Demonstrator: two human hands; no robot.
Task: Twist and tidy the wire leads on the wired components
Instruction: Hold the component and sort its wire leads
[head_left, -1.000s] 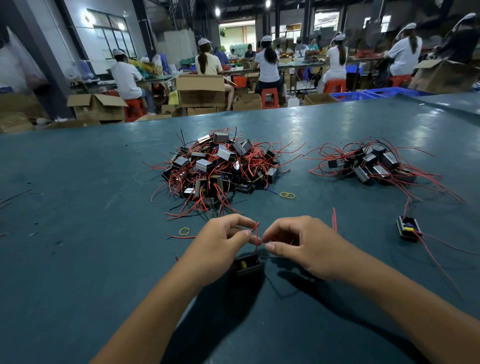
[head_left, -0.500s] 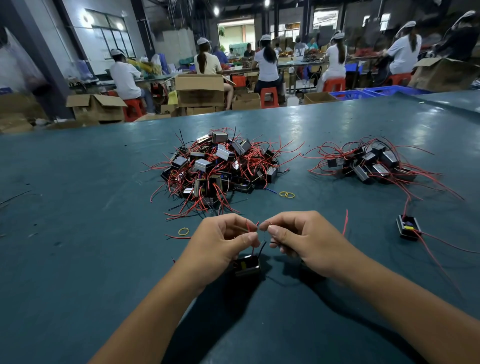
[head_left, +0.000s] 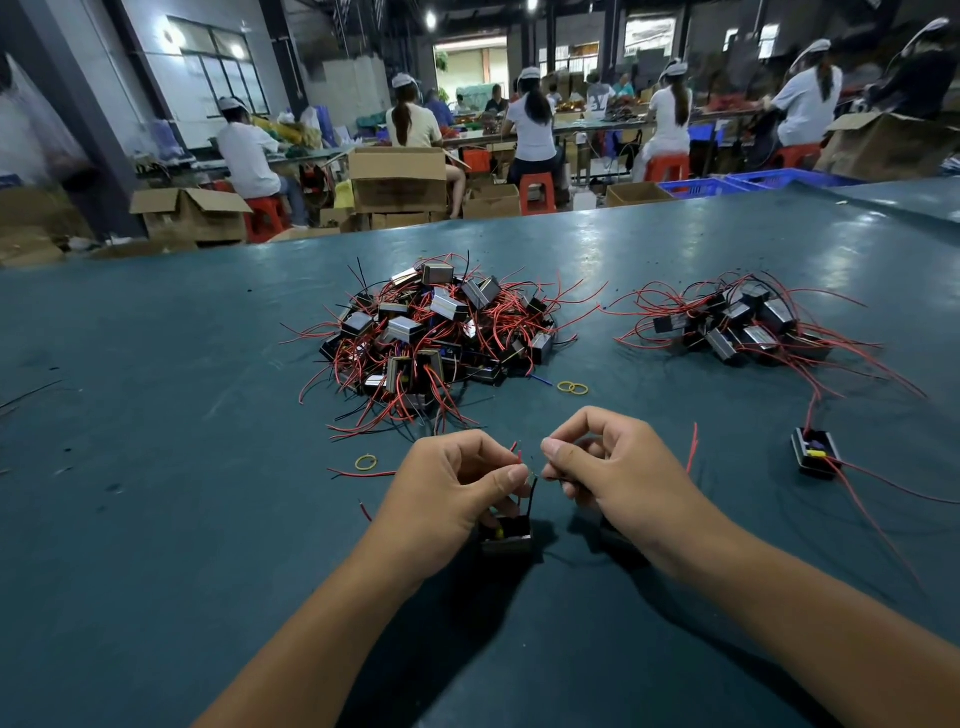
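Dark teal desk (head_left: 156, 467) fills the near view, with a busy workshop of seated people and cardboard boxes behind it. Toward the left lies a single yellow rubber band (head_left: 365, 462), and beyond it a big heap of small black boxed components with loose red and black wires (head_left: 431, 332). In front, the left hand (head_left: 447, 499) pinches thin leads between thumb and forefinger, its other fingers curled over a small black box component with a yellow part inside (head_left: 506, 535) that sits on the desk under it. A black lead (head_left: 533, 493) rises from that box to the pinch. Just beside it, the right hand (head_left: 618, 473) pinches the lead ends between thumb and fingertip, the two pinches nearly touching. This looks like the twisting step on one component. Next would likely come rolling the ends together, then laying the piece aside. Further right sits a smaller cluster of black components with red leads (head_left: 743, 327), perhaps the finished ones, and a lone black component (head_left: 814, 452).
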